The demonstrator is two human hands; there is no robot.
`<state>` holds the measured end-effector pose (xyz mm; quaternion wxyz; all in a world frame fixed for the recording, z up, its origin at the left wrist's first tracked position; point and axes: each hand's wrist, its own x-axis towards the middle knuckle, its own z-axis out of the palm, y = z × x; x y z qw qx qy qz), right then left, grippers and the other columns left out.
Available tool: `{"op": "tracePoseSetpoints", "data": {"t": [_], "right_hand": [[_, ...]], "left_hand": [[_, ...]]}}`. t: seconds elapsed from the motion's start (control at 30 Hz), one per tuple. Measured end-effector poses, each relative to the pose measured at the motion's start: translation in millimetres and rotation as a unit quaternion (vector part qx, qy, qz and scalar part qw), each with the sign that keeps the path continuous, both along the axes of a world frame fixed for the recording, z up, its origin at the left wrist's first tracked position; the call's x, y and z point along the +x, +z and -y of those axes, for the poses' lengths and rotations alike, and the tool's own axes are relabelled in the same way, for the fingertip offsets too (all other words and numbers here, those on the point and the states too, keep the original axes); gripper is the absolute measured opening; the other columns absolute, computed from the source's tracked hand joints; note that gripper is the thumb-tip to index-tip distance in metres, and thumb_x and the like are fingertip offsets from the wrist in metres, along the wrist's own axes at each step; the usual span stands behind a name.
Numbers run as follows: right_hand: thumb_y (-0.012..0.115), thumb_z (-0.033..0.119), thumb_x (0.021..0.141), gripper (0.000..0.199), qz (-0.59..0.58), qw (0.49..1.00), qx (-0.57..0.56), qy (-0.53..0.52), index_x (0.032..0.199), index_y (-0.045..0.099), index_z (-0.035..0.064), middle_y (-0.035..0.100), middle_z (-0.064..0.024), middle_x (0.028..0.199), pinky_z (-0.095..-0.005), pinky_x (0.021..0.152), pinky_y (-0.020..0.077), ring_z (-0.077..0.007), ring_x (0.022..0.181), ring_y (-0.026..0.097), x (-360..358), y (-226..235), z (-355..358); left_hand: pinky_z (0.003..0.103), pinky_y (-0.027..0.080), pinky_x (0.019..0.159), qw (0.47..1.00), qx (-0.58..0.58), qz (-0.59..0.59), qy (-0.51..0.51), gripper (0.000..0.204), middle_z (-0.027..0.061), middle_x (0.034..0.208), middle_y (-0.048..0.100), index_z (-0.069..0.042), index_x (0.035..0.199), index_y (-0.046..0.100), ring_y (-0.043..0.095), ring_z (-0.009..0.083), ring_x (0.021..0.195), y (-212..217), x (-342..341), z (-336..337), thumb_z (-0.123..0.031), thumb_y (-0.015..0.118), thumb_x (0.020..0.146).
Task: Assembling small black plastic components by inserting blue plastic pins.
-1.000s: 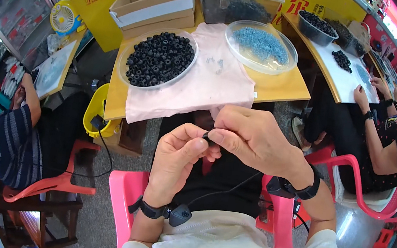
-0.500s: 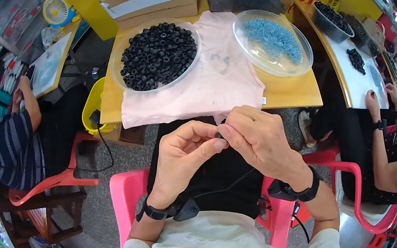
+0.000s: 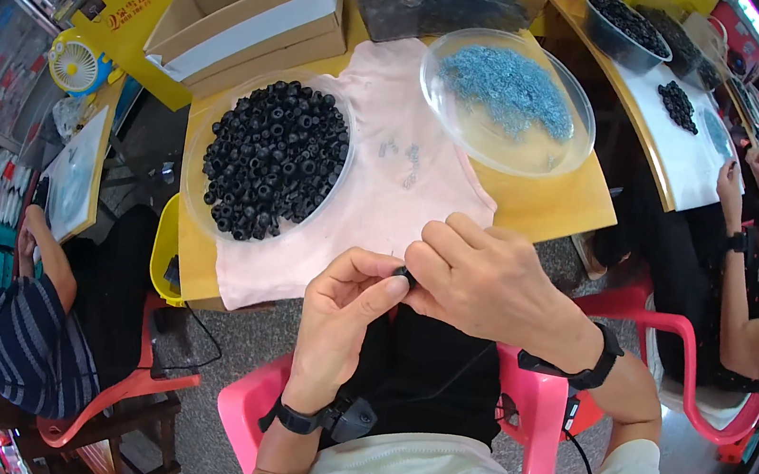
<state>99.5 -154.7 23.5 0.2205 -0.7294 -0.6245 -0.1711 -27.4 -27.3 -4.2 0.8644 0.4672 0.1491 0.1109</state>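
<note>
Fingers (image 3: 382, 293) of the left hand (image 3: 337, 323) pinch a small black piece (image 3: 404, 277), closed around it, before the pink cloth (image 3: 369, 207) on the desk (image 3: 562, 199); it shows plainer than half a second ago, still in hand; whether the curled right hand (image 3: 499, 286) grips it, I cannot tell

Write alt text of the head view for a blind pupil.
A person's bare left hand pinches a small black piece, with the bare right hand beside it. Beyond, on a tan wooden table with pale pink cloth, sit a round clear plastic tray of black ring-shaped pieces at left and another tray of blue pieces at right.
</note>
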Motion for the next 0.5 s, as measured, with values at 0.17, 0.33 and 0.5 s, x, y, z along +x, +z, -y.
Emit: {"op": "tracePoseSetpoints", "data": {"t": [0.17,0.33,0.5], "right_hand": [[0.068,0.029,0.079,0.028,-0.016,0.998,-0.054,-0.001,0.074,0.049,0.0091,0.048,-0.0021,0.070,-0.0276,0.051,0.0414,-0.0163,0.066,0.054,21.2,-12.1,-9.5],[0.065,0.028,0.082,0.028,-0.044,0.997,-0.058,0.024,0.074,0.049,0.0074,0.047,-0.0050,0.069,-0.0287,0.052,0.0413,-0.0186,0.061,0.053,42.9,-29.3,-20.4],[0.062,0.027,0.083,0.026,-0.049,0.995,-0.085,0.017,0.073,0.047,0.0073,0.046,-0.0054,0.067,-0.0287,0.051,0.0405,-0.0181,0.057,0.051,51.4,-49.2,-22.3]], "left_hand": [[0.024,0.048,0.078,0.997,0.026,-0.057,-0.044,0.015,0.0052,0.095,0.067,0.001,0.104,0.062,0.061,0.0096,0.085,-8.0,18.2,-9.4,-0.011,0.059,0.096],[0.022,0.049,0.078,0.996,0.034,-0.069,-0.042,0.018,0.0043,0.093,0.066,0.003,0.105,0.063,0.061,0.0084,0.084,-20.7,38.7,-20.4,-0.013,0.058,0.097],[0.022,0.050,0.078,0.993,0.071,-0.091,-0.024,0.018,0.0040,0.093,0.066,0.003,0.107,0.063,0.062,0.0077,0.086,-29.6,50.7,-22.3,-0.011,0.057,0.097]]}}
